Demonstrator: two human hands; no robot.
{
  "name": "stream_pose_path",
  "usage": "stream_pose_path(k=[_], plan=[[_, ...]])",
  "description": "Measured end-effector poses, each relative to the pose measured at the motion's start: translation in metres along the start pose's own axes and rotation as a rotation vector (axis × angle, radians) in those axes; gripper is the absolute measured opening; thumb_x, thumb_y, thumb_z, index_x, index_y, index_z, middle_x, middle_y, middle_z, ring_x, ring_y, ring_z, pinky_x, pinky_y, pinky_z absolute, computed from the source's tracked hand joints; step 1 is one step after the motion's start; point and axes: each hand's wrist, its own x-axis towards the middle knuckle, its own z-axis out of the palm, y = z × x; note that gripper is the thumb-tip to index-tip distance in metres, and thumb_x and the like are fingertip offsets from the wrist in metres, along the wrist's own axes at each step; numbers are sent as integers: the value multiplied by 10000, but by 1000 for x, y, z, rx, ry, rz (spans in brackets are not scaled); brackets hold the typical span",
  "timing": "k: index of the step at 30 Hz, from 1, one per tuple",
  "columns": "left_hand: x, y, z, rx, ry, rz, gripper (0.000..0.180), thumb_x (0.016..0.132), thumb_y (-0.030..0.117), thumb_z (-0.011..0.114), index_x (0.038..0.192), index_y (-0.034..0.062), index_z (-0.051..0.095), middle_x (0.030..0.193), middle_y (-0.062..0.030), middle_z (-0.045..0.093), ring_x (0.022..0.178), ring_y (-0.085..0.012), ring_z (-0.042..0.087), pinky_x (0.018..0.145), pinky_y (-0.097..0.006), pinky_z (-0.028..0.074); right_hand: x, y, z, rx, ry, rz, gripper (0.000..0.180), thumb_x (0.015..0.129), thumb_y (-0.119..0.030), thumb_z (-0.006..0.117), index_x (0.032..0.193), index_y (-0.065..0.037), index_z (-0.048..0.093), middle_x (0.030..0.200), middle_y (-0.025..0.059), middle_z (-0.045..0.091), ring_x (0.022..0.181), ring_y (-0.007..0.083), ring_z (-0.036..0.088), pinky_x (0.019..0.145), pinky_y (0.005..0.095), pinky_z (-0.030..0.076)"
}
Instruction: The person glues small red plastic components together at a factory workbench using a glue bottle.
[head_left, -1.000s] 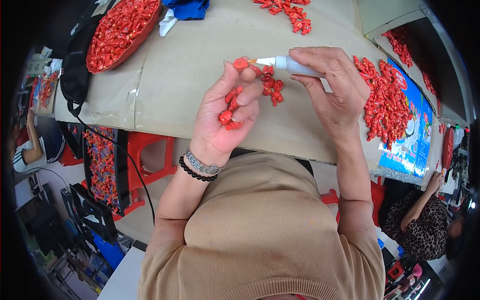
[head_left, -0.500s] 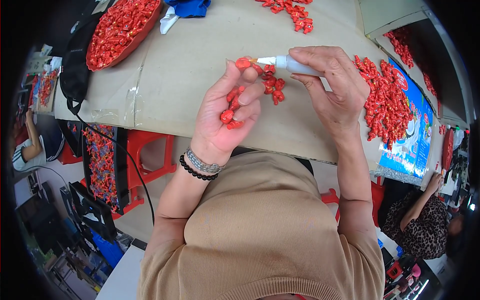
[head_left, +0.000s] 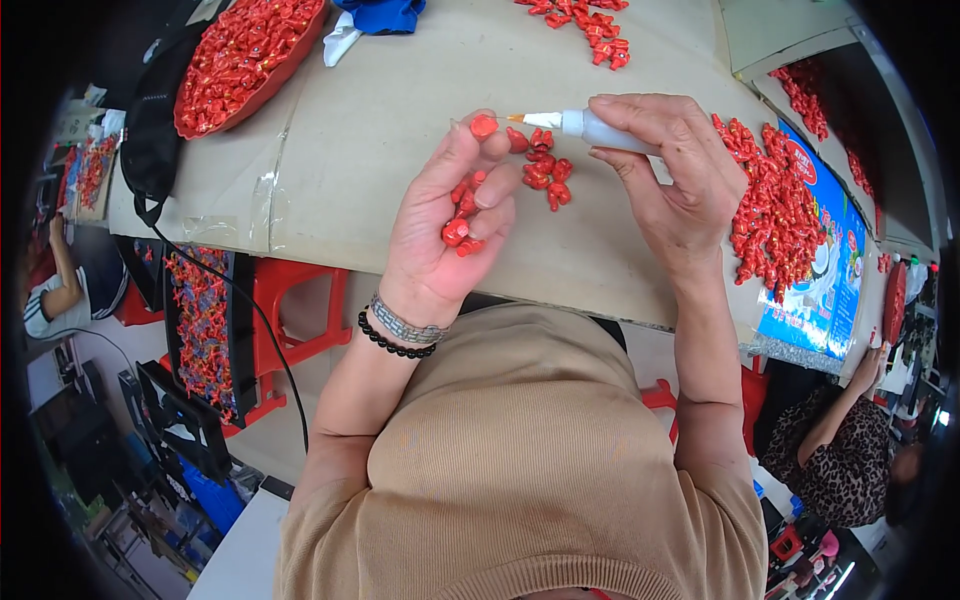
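Observation:
Between thumb and forefinger, my left hand (head_left: 440,210) pinches a small red figurine (head_left: 484,126), its round end turned to the right. Several more red pieces (head_left: 460,230) rest in the same palm under the curled fingers. My right hand (head_left: 685,175) grips a white squeeze bottle (head_left: 610,133) lying nearly level. Its thin needle tip (head_left: 512,118) points left at the figurine, with a small gap that I cannot judge exactly. On the table just beyond my left fingers lies a little cluster of red figurines (head_left: 545,172).
A red bowl (head_left: 262,92) heaped with small red pieces stands at the far left of the table (head_left: 370,150). On the right, a pile of red figurines (head_left: 770,210) covers part of a blue printed sheet (head_left: 835,310). Blue cloth (head_left: 385,15) lies at the back. Other people sit at both sides.
My right hand has drawn the bottle slightly right, its tip moving back from the figurine. The pinched figurine has turned a little, showing its round end more.

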Motion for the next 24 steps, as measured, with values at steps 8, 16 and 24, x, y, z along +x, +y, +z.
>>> stream_pose_path(k=[8,16,24], plan=[[-1,0,2,29,-20,36,200,973,246,519,1075,79,557,945,-39,643,604,-83,446,389,-176,341,-2,2,2,-15,-16,-3,310,620,121,709,904,1,675,840,98,667,736,208,663,584,277,546],[-1,0,3,138,-49,112,174,961,196,539,1096,86,544,960,-34,631,603,-70,437,386,-163,322,-1,0,1,22,-17,20,327,618,122,714,919,0,679,844,104,666,735,202,661,587,277,544],[-2,2,4,235,-50,231,169,970,116,502,1133,87,534,1031,-67,579,607,-84,405,390,-160,368,-1,-2,-1,37,-18,41,352,616,114,728,943,-9,686,853,106,665,738,198,660,596,272,543]])
